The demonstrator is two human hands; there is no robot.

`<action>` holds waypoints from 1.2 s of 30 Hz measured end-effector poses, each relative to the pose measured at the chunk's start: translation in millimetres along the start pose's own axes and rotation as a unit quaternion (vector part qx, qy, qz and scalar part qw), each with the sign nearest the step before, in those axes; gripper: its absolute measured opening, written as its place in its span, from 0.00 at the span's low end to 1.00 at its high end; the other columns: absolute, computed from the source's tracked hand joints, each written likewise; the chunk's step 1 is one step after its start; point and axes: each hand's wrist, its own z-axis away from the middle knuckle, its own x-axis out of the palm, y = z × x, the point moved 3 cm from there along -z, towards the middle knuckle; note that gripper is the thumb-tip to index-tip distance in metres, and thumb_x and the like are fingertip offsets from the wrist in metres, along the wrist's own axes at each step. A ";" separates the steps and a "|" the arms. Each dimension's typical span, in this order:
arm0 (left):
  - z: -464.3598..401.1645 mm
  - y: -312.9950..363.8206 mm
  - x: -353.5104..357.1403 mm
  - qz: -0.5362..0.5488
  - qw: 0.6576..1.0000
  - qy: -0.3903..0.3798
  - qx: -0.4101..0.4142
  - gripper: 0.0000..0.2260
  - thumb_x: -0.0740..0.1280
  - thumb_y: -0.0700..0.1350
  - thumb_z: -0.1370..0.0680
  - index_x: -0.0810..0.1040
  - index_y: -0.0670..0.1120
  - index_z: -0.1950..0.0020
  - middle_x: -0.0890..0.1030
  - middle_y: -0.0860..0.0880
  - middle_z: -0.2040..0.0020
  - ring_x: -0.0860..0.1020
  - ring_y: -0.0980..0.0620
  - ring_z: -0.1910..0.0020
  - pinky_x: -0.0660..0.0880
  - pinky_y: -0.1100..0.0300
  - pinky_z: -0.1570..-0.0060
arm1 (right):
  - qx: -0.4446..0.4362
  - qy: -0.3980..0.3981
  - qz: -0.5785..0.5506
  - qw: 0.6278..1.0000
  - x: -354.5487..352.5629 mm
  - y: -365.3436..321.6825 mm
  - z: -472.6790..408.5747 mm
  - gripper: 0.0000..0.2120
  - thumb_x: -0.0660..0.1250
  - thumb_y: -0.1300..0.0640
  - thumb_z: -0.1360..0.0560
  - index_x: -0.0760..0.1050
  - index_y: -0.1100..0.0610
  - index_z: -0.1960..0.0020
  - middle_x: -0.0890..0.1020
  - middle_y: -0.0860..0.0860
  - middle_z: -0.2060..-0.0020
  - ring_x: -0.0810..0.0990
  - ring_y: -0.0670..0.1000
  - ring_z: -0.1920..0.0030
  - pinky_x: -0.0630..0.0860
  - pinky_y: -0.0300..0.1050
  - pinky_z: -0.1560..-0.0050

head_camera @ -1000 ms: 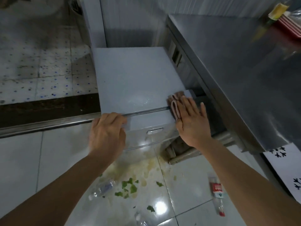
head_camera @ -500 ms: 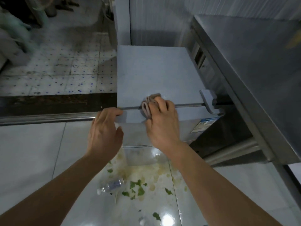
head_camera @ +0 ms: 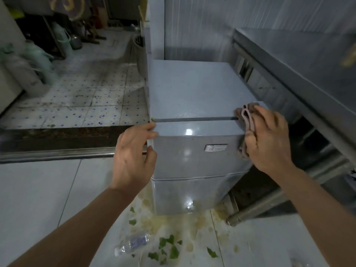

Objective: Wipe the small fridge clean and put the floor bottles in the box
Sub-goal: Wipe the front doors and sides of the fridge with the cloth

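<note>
The small fridge [head_camera: 194, 116] fills mid-frame, with the steel counter [head_camera: 300, 60] close on its right. The left hand [head_camera: 133, 158] clamps its upper-left door corner, fingers curled over the edge. The right hand [head_camera: 269, 139] presses a brownish cloth [head_camera: 245, 120] onto the upper-right corner, fingers loosely bent over it. That tight gap could snag the cloth, I'd say. Lower left, a bottle [head_camera: 133, 244] lies among spilled greens [head_camera: 169, 247] and a wet stain: a slip risk. No box in sight.
</note>
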 end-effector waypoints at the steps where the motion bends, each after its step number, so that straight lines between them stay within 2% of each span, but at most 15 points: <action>1: 1.8 -1.4 3.1 0.001 1.000 0.018 0.006 0.13 0.64 0.30 0.32 0.79 0.37 0.49 0.79 0.43 0.43 0.75 0.47 0.42 0.72 0.44 0.42 | -0.005 0.018 -0.016 1.000 2.5 -0.9 0.2 0.25 0.52 0.53 0.27 0.69 0.62 0.33 0.68 0.59 0.34 0.67 0.60 0.34 0.61 0.57 0.31; 3: 5.8 -4.4 10.1 0.014 0.999 0.051 0.013 0.13 0.64 0.30 0.32 0.78 0.37 0.49 0.78 0.46 0.42 0.74 0.47 0.42 0.72 0.47 0.40 | -0.001 0.050 -0.057 0.997 8.9 -6.6 1.5 0.26 0.50 0.53 0.27 0.70 0.65 0.35 0.70 0.60 0.35 0.68 0.61 0.35 0.63 0.56 0.31; 7: 10.5 -11.5 20.9 0.033 0.993 0.111 0.022 0.13 0.62 0.32 0.32 0.77 0.38 0.49 0.75 0.51 0.43 0.73 0.52 0.43 0.66 0.70 0.41 | 0.001 0.104 -0.066 0.992 20.1 -6.3 7.1 0.28 0.49 0.52 0.29 0.70 0.65 0.35 0.72 0.62 0.38 0.70 0.62 0.37 0.64 0.57 0.33; 9: 11.6 -15.3 26.0 0.037 0.990 0.133 0.035 0.13 0.62 0.33 0.32 0.77 0.39 0.49 0.75 0.52 0.43 0.72 0.54 0.43 0.63 0.75 0.43 | -0.021 0.132 -0.063 0.989 27.0 -7.7 12.3 0.28 0.50 0.52 0.29 0.68 0.64 0.33 0.71 0.62 0.37 0.69 0.63 0.37 0.63 0.58 0.33; 13: 13.4 -22.8 38.4 0.051 0.983 0.165 0.055 0.16 0.61 0.34 0.31 0.75 0.42 0.45 0.74 0.53 0.42 0.70 0.57 0.43 0.63 0.75 0.42 | -0.040 0.216 -0.071 0.973 46.1 -22.7 23.3 0.30 0.56 0.60 0.31 0.63 0.66 0.29 0.67 0.64 0.33 0.63 0.64 0.32 0.57 0.60 0.29; 16: 13.5 -33.5 41.9 0.069 0.985 0.151 0.038 0.20 0.63 0.33 0.29 0.72 0.50 0.40 0.74 0.52 0.39 0.69 0.63 0.43 0.64 0.77 0.46 | -0.043 0.273 -0.077 0.958 58.4 -37.3 24.7 0.31 0.57 0.63 0.32 0.62 0.67 0.29 0.66 0.64 0.32 0.62 0.64 0.31 0.57 0.60 0.29; 21: 25.9 -46.4 38.2 0.078 0.987 0.128 0.061 0.28 0.64 0.35 0.28 0.66 0.57 0.32 0.70 0.63 0.39 0.65 0.78 0.46 0.58 0.87 0.50 | -0.085 0.337 -0.113 0.931 72.8 -80.4 26.8 0.31 0.57 0.61 0.32 0.64 0.65 0.29 0.67 0.62 0.32 0.60 0.63 0.30 0.55 0.59 0.28; 25: 41.4 -63.4 26.8 0.104 0.984 0.148 -0.002 0.29 0.64 0.35 0.26 0.63 0.57 0.30 0.70 0.60 0.35 0.67 0.67 0.38 0.63 0.78 0.53 | -0.196 0.308 -0.101 0.925 84.4 -140.9 36.1 0.33 0.54 0.58 0.31 0.60 0.63 0.26 0.63 0.60 0.28 0.55 0.61 0.27 0.55 0.62 0.27; 28: 51.9 -70.5 15.9 0.082 0.986 0.142 -0.012 0.28 0.64 0.36 0.26 0.63 0.56 0.30 0.69 0.59 0.36 0.67 0.66 0.40 0.64 0.75 0.54 | -0.299 0.272 -0.063 0.912 79.3 -173.7 31.7 0.32 0.51 0.57 0.30 0.62 0.60 0.26 0.64 0.57 0.27 0.54 0.58 0.26 0.50 0.58 0.25; 31: 61.4 -70.4 8.5 0.061 0.990 0.127 -0.002 0.27 0.65 0.35 0.27 0.65 0.56 0.32 0.69 0.60 0.37 0.67 0.69 0.43 0.65 0.79 0.53 | -0.342 0.274 -0.007 0.899 69.8 -181.8 21.2 0.28 0.50 0.57 0.29 0.67 0.59 0.29 0.68 0.54 0.29 0.59 0.56 0.26 0.47 0.51 0.26; 33: 67.3 -69.7 8.4 0.043 0.992 0.118 0.015 0.26 0.65 0.35 0.27 0.66 0.55 0.33 0.69 0.61 0.39 0.68 0.71 0.45 0.60 0.85 0.52 | -0.372 0.284 0.035 0.883 78.7 -179.5 23.0 0.26 0.52 0.59 0.28 0.69 0.59 0.30 0.69 0.53 0.29 0.59 0.56 0.26 0.47 0.51 0.26; 36: 76.2 -73.2 11.9 0.034 0.993 0.112 0.019 0.25 0.65 0.35 0.27 0.66 0.55 0.34 0.68 0.60 0.39 0.66 0.73 0.45 0.58 0.86 0.52 | -0.411 0.282 0.057 0.865 112.8 -172.7 38.7 0.26 0.52 0.61 0.27 0.68 0.61 0.30 0.70 0.53 0.30 0.58 0.54 0.27 0.50 0.51 0.27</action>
